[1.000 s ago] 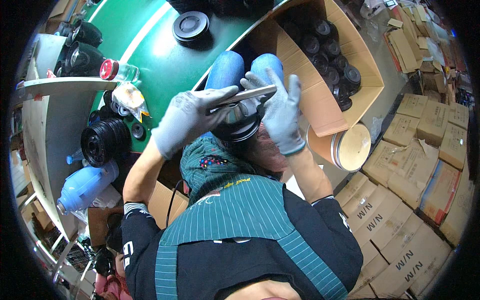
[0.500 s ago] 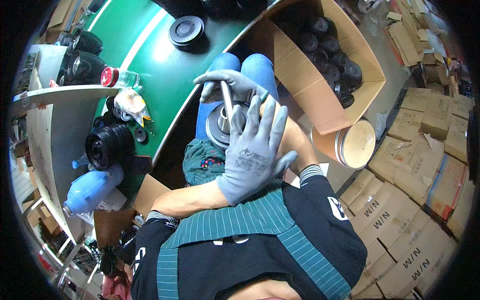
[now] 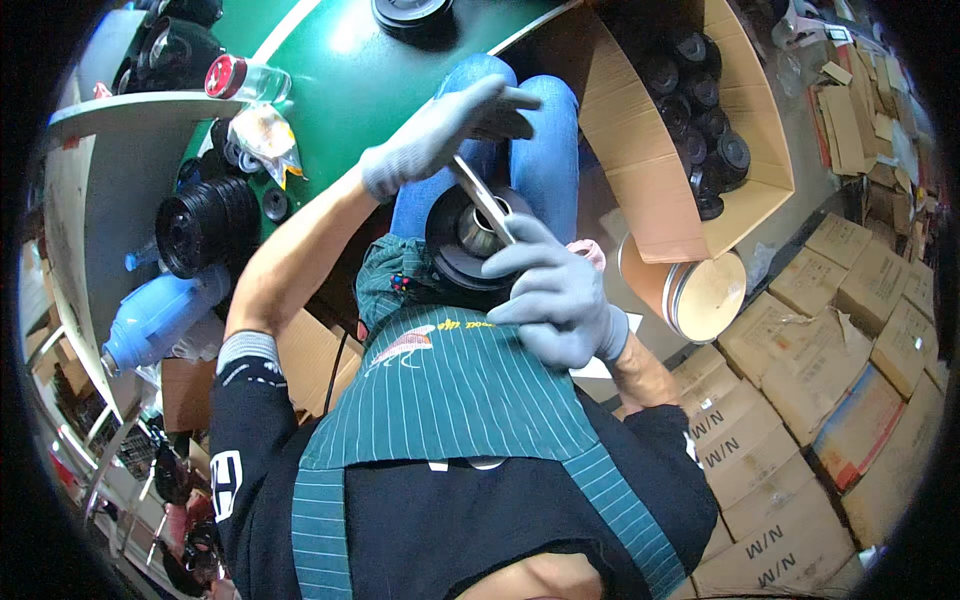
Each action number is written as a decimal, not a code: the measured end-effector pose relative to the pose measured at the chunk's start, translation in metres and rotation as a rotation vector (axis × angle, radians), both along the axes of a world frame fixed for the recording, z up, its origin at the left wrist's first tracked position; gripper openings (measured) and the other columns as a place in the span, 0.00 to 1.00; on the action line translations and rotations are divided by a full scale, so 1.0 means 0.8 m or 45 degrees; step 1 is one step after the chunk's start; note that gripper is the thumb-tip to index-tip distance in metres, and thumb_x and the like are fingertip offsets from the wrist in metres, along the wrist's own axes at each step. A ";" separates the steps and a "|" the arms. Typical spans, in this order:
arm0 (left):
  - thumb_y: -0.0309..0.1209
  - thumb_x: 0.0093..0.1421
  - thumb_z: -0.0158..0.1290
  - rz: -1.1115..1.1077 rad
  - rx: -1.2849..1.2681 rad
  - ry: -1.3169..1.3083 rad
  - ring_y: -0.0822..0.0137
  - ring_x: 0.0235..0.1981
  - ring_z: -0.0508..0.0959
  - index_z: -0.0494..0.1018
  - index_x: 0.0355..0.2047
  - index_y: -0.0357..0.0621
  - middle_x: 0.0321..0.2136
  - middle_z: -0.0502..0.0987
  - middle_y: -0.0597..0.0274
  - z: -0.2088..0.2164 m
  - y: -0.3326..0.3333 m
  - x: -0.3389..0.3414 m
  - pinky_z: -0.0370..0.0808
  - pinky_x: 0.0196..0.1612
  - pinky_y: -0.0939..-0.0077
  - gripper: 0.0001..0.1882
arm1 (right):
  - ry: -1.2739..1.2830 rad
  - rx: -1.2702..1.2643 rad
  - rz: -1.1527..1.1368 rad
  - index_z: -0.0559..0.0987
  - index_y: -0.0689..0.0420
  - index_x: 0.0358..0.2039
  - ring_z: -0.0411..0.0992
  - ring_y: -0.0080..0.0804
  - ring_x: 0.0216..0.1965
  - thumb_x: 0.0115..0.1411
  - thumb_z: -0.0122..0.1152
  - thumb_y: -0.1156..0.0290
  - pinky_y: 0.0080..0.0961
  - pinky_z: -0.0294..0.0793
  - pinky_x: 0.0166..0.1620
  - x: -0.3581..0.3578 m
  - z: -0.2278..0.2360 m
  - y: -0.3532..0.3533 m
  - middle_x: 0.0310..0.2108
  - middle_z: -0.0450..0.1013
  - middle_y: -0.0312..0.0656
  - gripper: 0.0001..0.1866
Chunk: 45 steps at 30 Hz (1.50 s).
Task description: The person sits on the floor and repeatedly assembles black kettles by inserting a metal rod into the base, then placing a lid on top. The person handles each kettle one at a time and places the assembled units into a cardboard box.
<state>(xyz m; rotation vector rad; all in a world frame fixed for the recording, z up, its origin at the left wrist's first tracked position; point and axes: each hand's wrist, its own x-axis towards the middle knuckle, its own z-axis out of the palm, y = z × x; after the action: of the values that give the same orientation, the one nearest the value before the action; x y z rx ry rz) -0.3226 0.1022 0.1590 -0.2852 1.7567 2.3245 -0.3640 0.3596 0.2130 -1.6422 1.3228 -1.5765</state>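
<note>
A black round part with a raised metal hub (image 3: pixel 479 234) rests at my lap, by the apron. Slanting across its hub is a straight metal bar (image 3: pixel 482 192). My left hand (image 3: pixel 450 130), in a grey glove, is over the bar's far end with its fingers stretched out to the right; whether the palm touches the bar is hidden. My right hand (image 3: pixel 560 290), gloved in grey too, has its fingers bent beside the hub, and the near end of the bar runs in between thumb and forefinger. The tip of that end is covered.
Right of my knees stands an open carton (image 3: pixel 690 240) holding several black round parts (image 3: pixel 705 120), with a round drum (image 3: pixel 708 295) below it. On the green table (image 3: pixel 340 90) lie black discs (image 3: pixel 412 8) and a red-lidded jar (image 3: pixel 248 78). Stacked cartons (image 3: pixel 790 350) fill the right.
My hands have traded places: the left went from near my body to the bar's far end, the right from far to near. The bar has turned, now leaning the other way.
</note>
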 end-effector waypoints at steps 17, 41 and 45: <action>0.55 0.80 0.39 -0.893 -0.707 0.028 0.70 0.36 0.86 0.87 0.47 0.41 0.30 0.84 0.46 0.027 0.038 -0.113 0.82 0.39 0.71 0.34 | 0.603 -0.010 -0.040 0.86 0.57 0.51 0.81 0.43 0.47 0.64 0.66 0.52 0.53 0.77 0.59 0.031 0.034 -0.079 0.41 0.82 0.47 0.24; 0.42 0.68 0.62 0.954 -1.971 0.031 0.38 0.64 0.74 0.68 0.69 0.31 0.64 0.73 0.31 -0.086 -0.091 0.197 0.70 0.66 0.50 0.36 | 0.013 0.399 -0.901 0.80 0.64 0.63 0.69 0.50 0.70 0.46 0.89 0.59 0.39 0.68 0.72 0.002 0.011 -0.023 0.72 0.66 0.60 0.46; 0.53 0.55 0.73 0.575 -1.819 0.873 0.32 0.69 0.68 0.70 0.69 0.44 0.68 0.68 0.36 -0.049 -0.046 0.240 0.67 0.70 0.38 0.47 | -0.839 0.212 -0.808 0.71 0.68 0.71 0.70 0.35 0.68 0.72 0.66 0.48 0.36 0.68 0.72 -0.053 -0.025 -0.059 0.70 0.70 0.47 0.40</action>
<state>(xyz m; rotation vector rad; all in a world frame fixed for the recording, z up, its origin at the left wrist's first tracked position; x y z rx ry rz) -0.1308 0.0656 0.1201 -0.0511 3.7201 0.8404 -0.4061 0.3120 0.1933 -0.5072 1.5944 -2.0354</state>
